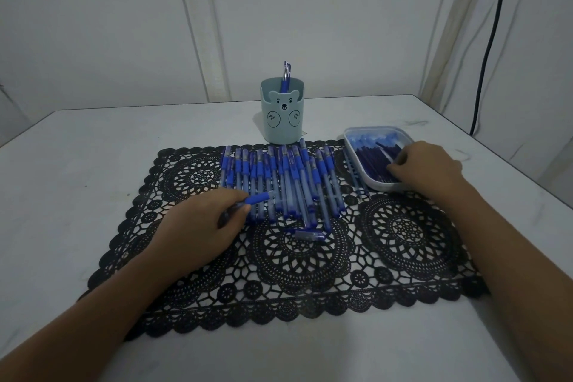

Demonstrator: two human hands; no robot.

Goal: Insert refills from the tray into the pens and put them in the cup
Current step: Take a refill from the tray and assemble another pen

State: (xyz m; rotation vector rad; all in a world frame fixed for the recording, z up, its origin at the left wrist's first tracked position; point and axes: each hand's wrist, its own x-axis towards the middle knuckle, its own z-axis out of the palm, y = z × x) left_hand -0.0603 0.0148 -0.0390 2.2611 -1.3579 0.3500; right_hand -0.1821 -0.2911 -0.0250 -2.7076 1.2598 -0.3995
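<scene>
White table [77, 164]: bare and smooth; anything rolling off the mat would likely run on towards the edge.
Black lace mat [403, 242]: centre of the table; its open holes could snag a thin refill tip.
Pens [279, 180]: a crowded row in two loose layers from the mat's centre up to 12 o'clock. A careless sweep of the left wrist might scatter them.
Tray [381, 186]: at 2 o'clock, half on the mat, full of dark refills [372, 158]. Pressing on its near wall may tip it.
Cup [280, 121]: at 12 o'clock, upright, one pen [286, 74] inside. It is tall and light-looking — a bumped rim could topple it.
Left hand [198, 226]: at 9 o'clock, clamped round a pen barrel [257, 198] held just over the row.
Right hand [431, 167]: fingers curled down onto the refills; whether one is pinched I cannot tell — grabbing several at once seems the likeliest slip.
Loose refills [356, 177]: just left of the tray, easily brushed away.
Cap [308, 235]: at 6 o'clock of the row, loose.
</scene>
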